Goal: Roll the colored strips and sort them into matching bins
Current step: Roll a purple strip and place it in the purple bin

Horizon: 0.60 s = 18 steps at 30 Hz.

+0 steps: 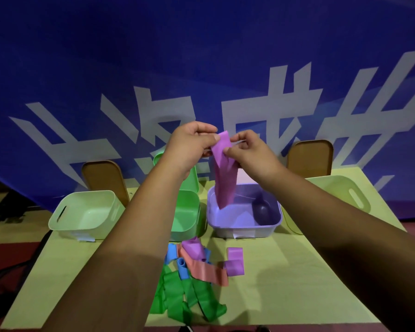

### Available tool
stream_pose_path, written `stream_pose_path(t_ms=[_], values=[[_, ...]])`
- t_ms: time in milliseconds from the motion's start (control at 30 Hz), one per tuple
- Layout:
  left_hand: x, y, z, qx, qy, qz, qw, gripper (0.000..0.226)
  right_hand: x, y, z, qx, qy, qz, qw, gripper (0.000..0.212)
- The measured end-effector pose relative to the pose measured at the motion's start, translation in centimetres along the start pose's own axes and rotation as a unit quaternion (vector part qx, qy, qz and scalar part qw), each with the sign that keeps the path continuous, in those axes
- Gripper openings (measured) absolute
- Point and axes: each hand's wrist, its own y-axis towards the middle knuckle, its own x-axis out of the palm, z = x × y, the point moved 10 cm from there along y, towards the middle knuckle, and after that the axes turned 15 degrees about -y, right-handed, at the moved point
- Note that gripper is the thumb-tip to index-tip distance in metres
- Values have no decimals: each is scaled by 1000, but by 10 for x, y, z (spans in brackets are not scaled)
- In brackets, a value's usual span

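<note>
A purple strip point(224, 180) hangs from both my hands, raised above the table, its lower end dangling over the purple bin point(268, 228). My left hand point(189, 144) pinches its top edge from the left, and my right hand point(247, 152) pinches it from the right. A dark purple roll point(262, 209) lies inside the purple bin. The green bin point(189, 216) stands just left of it, partly behind my left forearm. A heap of loose strips lies near the table front: green point(177, 300), blue point(183, 269), pink point(206, 271) and purple point(235, 262).
A pale green bin point(86, 226) stands at the left of the table and another pale bin point(345, 195) at the right. Two brown lids point(103, 178) point(309, 156) and a green lid lean against the blue banner behind. The table's front edge runs along the bottom.
</note>
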Motion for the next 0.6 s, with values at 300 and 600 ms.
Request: stream_pose_path(t_ms=[300, 600], values=[[9, -9, 18, 30, -13, 22, 999, 19, -5, -16, -29, -69, -74, 11, 995, 44], [12, -20, 36, 58, 15, 41, 997, 20, -2, -24, -46, -97, -105, 30, 989, 50]])
